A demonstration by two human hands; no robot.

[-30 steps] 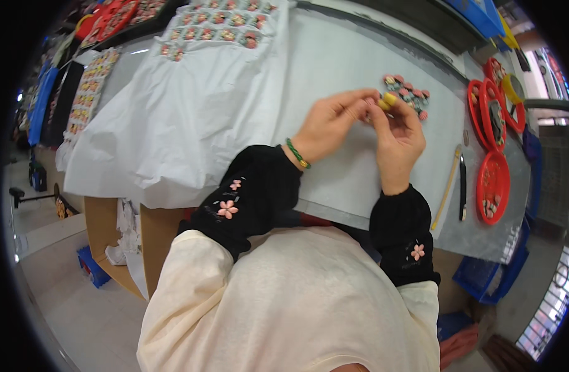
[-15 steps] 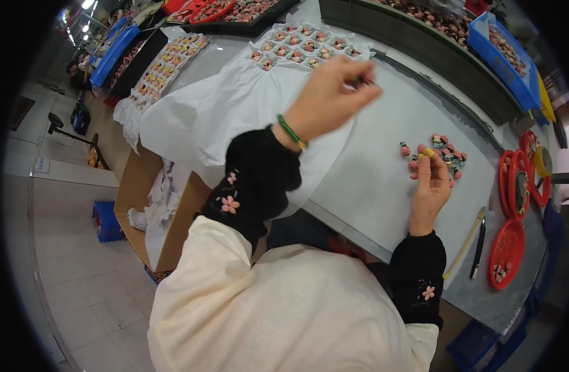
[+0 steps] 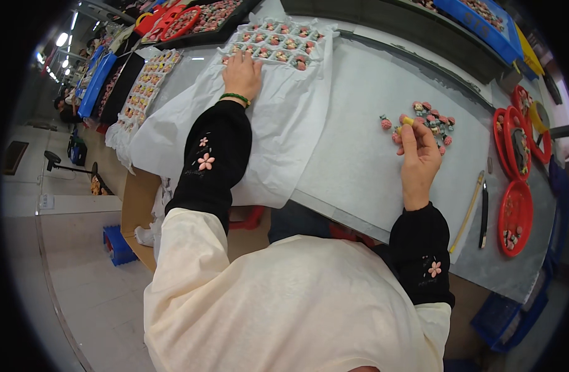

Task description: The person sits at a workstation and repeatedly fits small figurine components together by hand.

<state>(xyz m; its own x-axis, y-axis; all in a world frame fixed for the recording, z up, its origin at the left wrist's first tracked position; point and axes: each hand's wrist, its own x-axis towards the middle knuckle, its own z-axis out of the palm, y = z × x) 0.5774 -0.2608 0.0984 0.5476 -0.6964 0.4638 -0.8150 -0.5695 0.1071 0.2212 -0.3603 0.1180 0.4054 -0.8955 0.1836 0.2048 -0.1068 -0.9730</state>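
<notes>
My left hand reaches over the near left edge of a white tray with many cells, its fingers bent down among small pink-and-dark figurines. Its fingertips, and whatever is between them, are hidden. My right hand is closed in a pinch beside a loose pile of pink-capped figurines on the table. At its fingertips shows a small yellow piece; I cannot tell whether it is held or wrapped round a finger. One figurine lies a little left of the pile.
White wrapping sheet spreads under the tray and over the table's front edge. Red dishes, a yellow stick and a black pen-like tool lie at right. Another filled tray stands left, above a cardboard box.
My left hand has moved left and down onto the tray, from in front of its right side, where it pinched a small pink figurine. My right hand remains pinched by the pile.
</notes>
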